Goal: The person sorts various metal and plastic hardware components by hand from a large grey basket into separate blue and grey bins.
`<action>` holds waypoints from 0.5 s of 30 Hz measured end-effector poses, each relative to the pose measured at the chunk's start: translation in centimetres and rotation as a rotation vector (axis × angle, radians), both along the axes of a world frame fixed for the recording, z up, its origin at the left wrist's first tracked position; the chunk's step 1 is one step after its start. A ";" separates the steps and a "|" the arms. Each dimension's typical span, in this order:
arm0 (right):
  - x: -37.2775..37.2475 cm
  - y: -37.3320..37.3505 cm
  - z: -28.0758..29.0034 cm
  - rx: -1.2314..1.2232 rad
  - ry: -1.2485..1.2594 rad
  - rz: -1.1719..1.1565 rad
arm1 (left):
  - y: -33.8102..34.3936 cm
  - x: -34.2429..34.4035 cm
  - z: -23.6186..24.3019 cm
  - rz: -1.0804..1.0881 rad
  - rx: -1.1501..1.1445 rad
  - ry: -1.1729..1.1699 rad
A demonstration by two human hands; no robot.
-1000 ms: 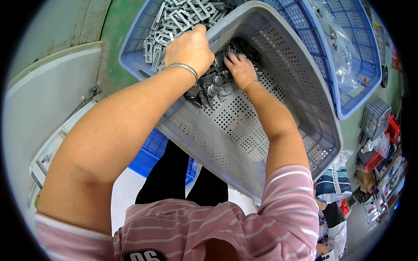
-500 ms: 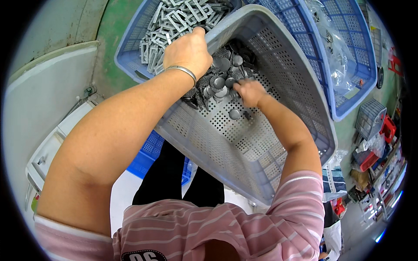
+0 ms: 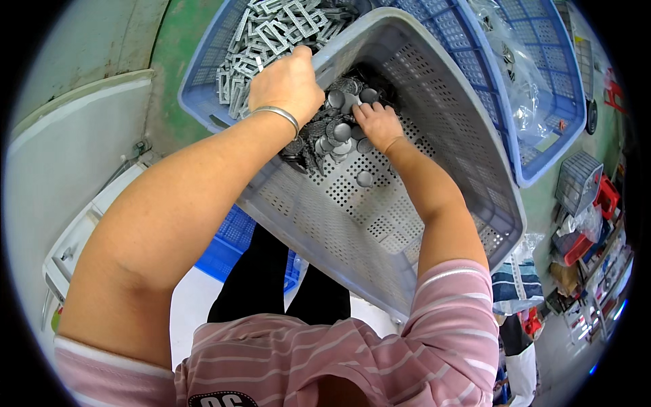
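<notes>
A grey perforated plastic crate (image 3: 447, 108) stands tilted in front of me. My left hand (image 3: 286, 87) is closed over its left rim, fingertips partly hidden. Inside, at the far left end, lies a heap of dark grey round metal-looking discs (image 3: 337, 129), mixed with darker pieces whose kind I cannot make out. My right hand (image 3: 380, 125) reaches into the crate, fingers slightly apart, its fingertips touching the right side of the heap. A single disc (image 3: 365, 179) rests apart from the heap on the crate's perforated floor.
A blue crate (image 3: 196, 85) full of silvery rectangular frames (image 3: 271, 37) stands beyond my left hand. Another blue crate (image 3: 549, 163) at the right holds clear plastic bags (image 3: 519, 81). Below is a bright blue basket (image 3: 230, 244). White equipment (image 3: 71, 254) stands at the left.
My right hand has moved away from me and slightly left, onto the heap, and its fingers have spread a little. The left hand keeps its hold on the rim.
</notes>
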State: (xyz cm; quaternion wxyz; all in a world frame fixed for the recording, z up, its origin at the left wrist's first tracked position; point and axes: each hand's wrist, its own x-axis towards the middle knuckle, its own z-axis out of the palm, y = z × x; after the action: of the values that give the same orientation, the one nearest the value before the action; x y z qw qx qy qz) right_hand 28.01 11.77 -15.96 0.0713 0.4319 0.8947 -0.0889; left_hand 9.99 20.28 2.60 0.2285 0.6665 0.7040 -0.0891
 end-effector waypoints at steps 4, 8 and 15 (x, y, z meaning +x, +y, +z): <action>1.6 -1.3 -0.3 -0.075 -0.046 -0.082 | -0.1 -0.2 0.0 0.017 -0.013 -0.002; 4.5 -3.3 -0.3 -0.125 0.190 -0.134 | 0.0 -0.1 -0.1 0.016 -0.026 -0.010; 2.6 -3.4 1.2 -0.862 0.956 -1.406 | -0.1 -0.3 0.0 0.013 -0.017 -0.001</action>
State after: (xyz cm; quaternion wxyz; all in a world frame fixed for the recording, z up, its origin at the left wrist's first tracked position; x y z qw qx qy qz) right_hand 30.63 8.38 -14.78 -0.2187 0.7255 0.2548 -0.6008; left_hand 9.66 20.23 2.55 0.2351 0.6599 0.7075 -0.0930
